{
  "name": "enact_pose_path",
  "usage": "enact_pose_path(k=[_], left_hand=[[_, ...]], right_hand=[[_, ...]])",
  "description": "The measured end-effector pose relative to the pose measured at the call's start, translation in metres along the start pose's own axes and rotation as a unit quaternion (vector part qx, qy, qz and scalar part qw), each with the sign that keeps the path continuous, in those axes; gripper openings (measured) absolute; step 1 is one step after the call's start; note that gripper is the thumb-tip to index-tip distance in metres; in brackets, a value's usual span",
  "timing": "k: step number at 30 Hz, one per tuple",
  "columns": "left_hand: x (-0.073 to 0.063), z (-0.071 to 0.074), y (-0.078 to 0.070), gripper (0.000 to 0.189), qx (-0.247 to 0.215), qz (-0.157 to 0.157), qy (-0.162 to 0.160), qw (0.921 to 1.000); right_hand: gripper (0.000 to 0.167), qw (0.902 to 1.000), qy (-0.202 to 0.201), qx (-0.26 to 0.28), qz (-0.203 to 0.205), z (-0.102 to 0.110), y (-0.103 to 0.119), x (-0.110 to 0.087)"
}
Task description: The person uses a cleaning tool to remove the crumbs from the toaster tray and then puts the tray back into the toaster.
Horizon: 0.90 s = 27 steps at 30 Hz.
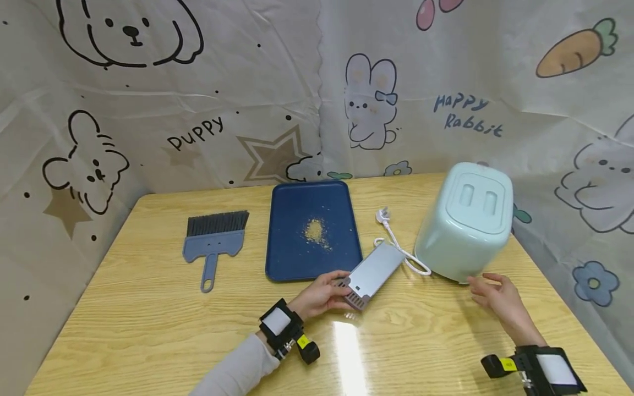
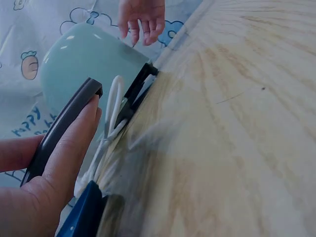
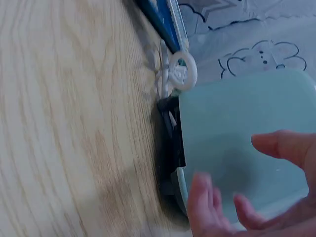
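My left hand pinches one end of a silver crumb tray with a grey slotted end, held at a slant just right of the blue tray. In the left wrist view the crumb tray is seen edge-on between thumb and fingers. A mint-green toaster stands tilted-looking at the right, its lidded top toward the back. Beside its lower front corner is my right hand, fingers loosely bent and holding nothing. From the right wrist view, I cannot tell whether a fingertip touches the toaster.
A dark blue tray lies mid-table with yellowish crumbs on it. At the left lies a grey-blue brush with black bristles. The toaster's white cord and plug lie between tray and toaster. A printed cloth hangs behind.
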<state>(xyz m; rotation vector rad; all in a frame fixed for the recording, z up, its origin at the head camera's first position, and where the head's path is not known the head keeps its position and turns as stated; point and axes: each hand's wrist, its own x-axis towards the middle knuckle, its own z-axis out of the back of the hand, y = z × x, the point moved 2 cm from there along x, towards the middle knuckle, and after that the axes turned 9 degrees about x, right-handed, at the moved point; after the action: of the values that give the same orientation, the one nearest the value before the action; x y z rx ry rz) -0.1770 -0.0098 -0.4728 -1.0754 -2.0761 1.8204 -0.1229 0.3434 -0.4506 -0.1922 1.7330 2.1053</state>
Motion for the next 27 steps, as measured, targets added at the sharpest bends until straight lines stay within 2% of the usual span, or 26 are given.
enact_pose_path(k=[5, 8, 11, 15, 19, 27], left_hand=[[0.001, -0.006, 0.004, 0.05, 0.023, 0.011, 0.007, 0.9997], [0.002, -0.01, 0.005, 0.05, 0.028, 0.009, 0.015, 0.9995], [0.004, -0.013, 0.007, 0.05, 0.033, 0.009, 0.023, 0.9992], [0.006, -0.02, 0.006, 0.05, 0.034, 0.011, 0.035, 0.9987], [0.008, -0.028, 0.005, 0.05, 0.033, 0.012, 0.046, 0.9983], [0.014, -0.046, 0.007, 0.05, 0.045, 0.036, 0.069, 0.9959]], right_hand=[[0.107, 0.9994, -0.022, 0.022, 0.013, 0.003, 0.003, 0.012], [0.113, 0.997, -0.055, 0.047, 0.028, 0.001, 0.008, 0.018], [0.106, 0.9922, -0.082, 0.086, 0.036, -0.004, 0.02, 0.017], [0.087, 0.9836, -0.103, 0.138, 0.051, -0.011, 0.04, 0.009], [0.079, 0.9792, -0.108, 0.156, 0.073, -0.014, 0.052, 0.01], [0.072, 0.9731, -0.1, 0.176, 0.11, -0.018, 0.061, 0.011]])
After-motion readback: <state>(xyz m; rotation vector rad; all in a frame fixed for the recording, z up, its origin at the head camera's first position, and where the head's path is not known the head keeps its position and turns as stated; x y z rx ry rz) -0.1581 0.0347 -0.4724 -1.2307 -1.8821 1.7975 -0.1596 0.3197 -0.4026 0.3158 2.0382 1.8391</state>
